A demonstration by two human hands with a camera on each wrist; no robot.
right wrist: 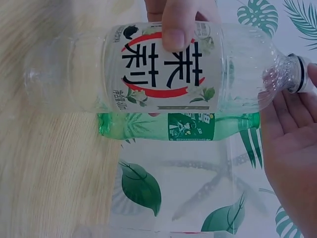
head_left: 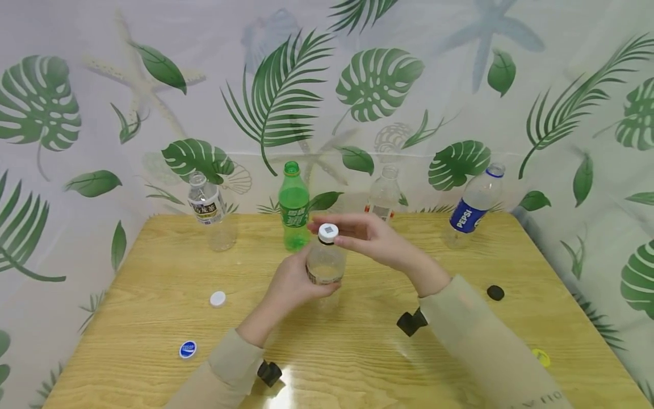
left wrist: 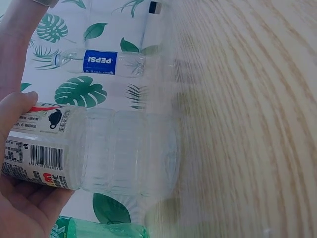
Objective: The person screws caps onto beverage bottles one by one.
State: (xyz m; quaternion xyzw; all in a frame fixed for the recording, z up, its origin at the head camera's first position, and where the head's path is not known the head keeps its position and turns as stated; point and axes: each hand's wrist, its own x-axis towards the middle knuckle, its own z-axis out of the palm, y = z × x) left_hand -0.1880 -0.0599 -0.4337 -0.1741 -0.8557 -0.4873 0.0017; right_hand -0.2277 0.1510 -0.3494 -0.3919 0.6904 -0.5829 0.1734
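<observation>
A clear plastic bottle point(head_left: 325, 260) stands upright at the middle of the table, its pale label point(right wrist: 163, 74) bearing large black characters and a red ring. Round its labelled body, my left hand point(head_left: 293, 278) grips with the thumb in front. A white cap point(head_left: 328, 232) with a small square code sits on the bottle's mouth, above a dark ring. My right hand point(head_left: 378, 241) has its thumb against the near side of this cap and its fingers reaching behind it. Part of those fingers is hidden by the cap.
Behind stand uncapped bottles: a tea bottle point(head_left: 206, 210), a green bottle point(head_left: 294, 207), a clear bottle point(head_left: 385, 193) and a Pepsi bottle point(head_left: 472, 204). Loose caps lie around: white point(head_left: 217, 299) and blue-white point(head_left: 187, 349) ones left, black point(head_left: 495, 292) and yellow point(head_left: 541, 357) ones right.
</observation>
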